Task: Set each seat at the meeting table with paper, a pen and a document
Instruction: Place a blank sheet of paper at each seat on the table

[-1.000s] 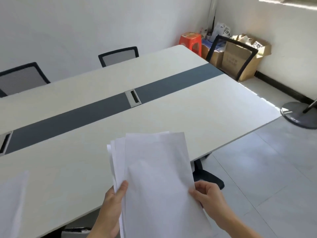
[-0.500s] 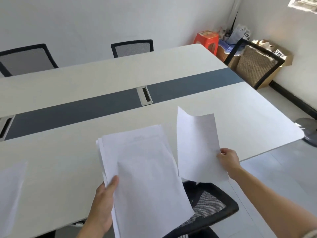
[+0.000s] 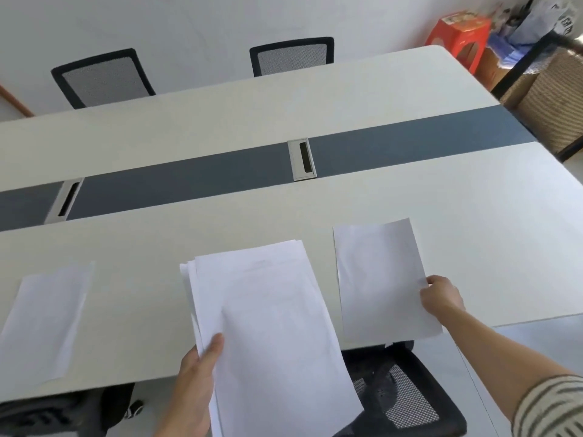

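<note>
My left hand (image 3: 195,380) holds a stack of white paper (image 3: 271,329) by its lower left edge, above the near edge of the white meeting table (image 3: 473,222). My right hand (image 3: 441,294) pinches the right edge of a single white sheet (image 3: 381,279) that lies low over the table, in front of a black mesh chair (image 3: 407,395). Another white sheet (image 3: 44,320) lies flat on the table at the near left. No pen is in view.
A dark grey strip (image 3: 189,181) with two cable ports (image 3: 302,159) runs along the table's middle. Two black mesh chairs (image 3: 293,56) stand at the far side. A red stool (image 3: 460,33) and cardboard boxes (image 3: 549,99) fill the far right corner.
My right hand pulled one sheet off the stack and brought it down to the right over the table. The view shifted left, so the sheet at the near left shows fully.
</note>
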A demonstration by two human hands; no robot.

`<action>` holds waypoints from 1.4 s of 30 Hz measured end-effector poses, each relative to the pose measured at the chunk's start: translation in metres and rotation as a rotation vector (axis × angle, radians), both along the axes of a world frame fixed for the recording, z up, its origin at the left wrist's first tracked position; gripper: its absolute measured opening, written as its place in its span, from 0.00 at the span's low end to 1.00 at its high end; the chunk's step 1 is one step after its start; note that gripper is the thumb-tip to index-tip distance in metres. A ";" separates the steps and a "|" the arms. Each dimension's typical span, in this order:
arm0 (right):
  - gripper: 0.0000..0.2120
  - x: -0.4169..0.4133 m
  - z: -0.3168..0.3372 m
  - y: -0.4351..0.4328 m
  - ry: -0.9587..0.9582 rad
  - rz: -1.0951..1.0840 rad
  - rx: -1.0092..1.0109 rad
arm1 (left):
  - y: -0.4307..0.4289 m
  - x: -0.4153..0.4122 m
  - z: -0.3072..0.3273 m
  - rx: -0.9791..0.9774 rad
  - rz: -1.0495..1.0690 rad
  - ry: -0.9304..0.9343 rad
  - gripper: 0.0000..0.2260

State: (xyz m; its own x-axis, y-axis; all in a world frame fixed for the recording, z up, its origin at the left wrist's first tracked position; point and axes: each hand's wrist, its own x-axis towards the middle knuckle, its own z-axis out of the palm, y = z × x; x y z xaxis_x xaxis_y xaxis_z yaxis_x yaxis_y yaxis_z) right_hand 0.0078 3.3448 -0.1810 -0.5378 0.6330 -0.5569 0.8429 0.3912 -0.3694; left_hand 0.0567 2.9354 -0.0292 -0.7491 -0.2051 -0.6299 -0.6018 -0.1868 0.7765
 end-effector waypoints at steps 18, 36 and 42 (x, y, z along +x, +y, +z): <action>0.09 0.114 0.146 -0.096 0.353 -0.119 -0.838 | 0.078 -0.026 0.007 0.200 -0.556 -0.009 0.14; 0.05 0.335 0.145 0.085 0.703 -0.590 -0.538 | 0.327 0.101 0.019 0.152 -0.959 0.058 0.10; 0.07 0.423 0.140 0.184 0.717 -0.702 -0.523 | 0.436 0.166 0.013 0.168 -1.089 -0.036 0.13</action>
